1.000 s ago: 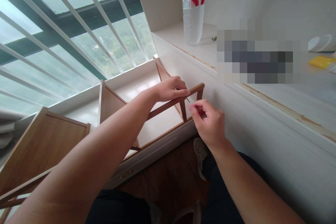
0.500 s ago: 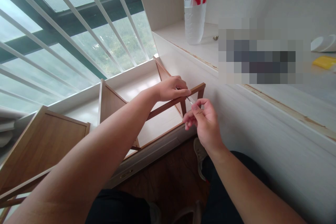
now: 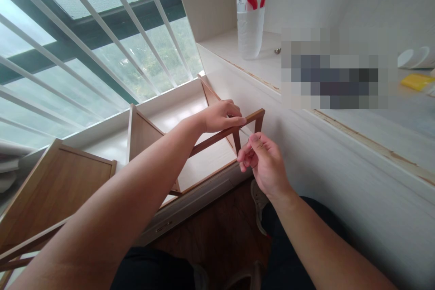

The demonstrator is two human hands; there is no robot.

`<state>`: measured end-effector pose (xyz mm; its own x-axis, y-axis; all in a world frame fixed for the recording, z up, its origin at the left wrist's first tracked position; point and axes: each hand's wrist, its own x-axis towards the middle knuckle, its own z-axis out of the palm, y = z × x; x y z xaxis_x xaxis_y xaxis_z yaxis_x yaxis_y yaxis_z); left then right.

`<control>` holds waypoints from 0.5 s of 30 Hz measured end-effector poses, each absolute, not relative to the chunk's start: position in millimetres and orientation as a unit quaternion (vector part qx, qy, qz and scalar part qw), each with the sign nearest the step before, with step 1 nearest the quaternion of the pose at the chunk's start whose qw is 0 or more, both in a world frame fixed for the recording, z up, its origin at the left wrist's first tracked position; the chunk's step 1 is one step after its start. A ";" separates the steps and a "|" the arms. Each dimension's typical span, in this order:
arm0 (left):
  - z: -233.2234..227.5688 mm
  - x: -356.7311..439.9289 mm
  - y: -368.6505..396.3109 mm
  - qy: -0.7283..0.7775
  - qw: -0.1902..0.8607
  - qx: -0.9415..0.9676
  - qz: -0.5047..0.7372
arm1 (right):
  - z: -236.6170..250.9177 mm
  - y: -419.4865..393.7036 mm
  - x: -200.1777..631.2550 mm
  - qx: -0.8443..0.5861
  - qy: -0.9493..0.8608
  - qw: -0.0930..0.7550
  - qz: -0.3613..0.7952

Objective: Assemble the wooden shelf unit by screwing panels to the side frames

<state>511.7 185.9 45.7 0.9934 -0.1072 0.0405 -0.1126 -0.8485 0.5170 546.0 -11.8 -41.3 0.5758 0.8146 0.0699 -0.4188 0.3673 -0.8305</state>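
The bottle (image 3: 250, 9) on the counter (image 3: 261, 65) has a white and red label reading "Wahaha" in red letters. Smaller print and a code below it are too small to read.

1. The left hand (image 3: 220, 118) is closing its grip over the top rail of a wooden frame (image 3: 217, 135), near the frame's right corner.
2. The right hand (image 3: 265, 163) is hovering just beside that corner, fingers curled, pinching a thin metal tool (image 3: 245, 131) that is hard to make out.
3. The frame is sitting on the window sill (image 3: 176, 115), against the side of the white desk (image 3: 340, 145).
4. A water bottle (image 3: 250, 11) is standing upright at the desk's far corner.
5. A yellow thing (image 3: 417, 80) is lying near the desk's right edge.
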 end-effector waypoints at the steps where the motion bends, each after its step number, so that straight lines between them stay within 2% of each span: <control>1: 45.9 511.6 185.6 -0.058 0.273 0.960 0.001 | -42.0 -12.1 546.2 -0.409 -0.248 0.792 0.379; 9: 44.7 510.2 185.9 -0.049 0.270 0.962 0.008 | -46.7 -14.8 552.8 -0.501 -0.293 0.774 0.255; 15: 46.1 510.3 184.4 -0.044 0.275 0.960 0.006 | -50.0 -16.5 559.0 -0.594 -0.338 0.717 0.140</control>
<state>510.3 184.4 46.1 0.9960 -0.0814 0.0362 -0.0882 -0.8443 0.5285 559.0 -16.5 -50.0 0.7328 0.6019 0.3174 0.1999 0.2555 -0.9459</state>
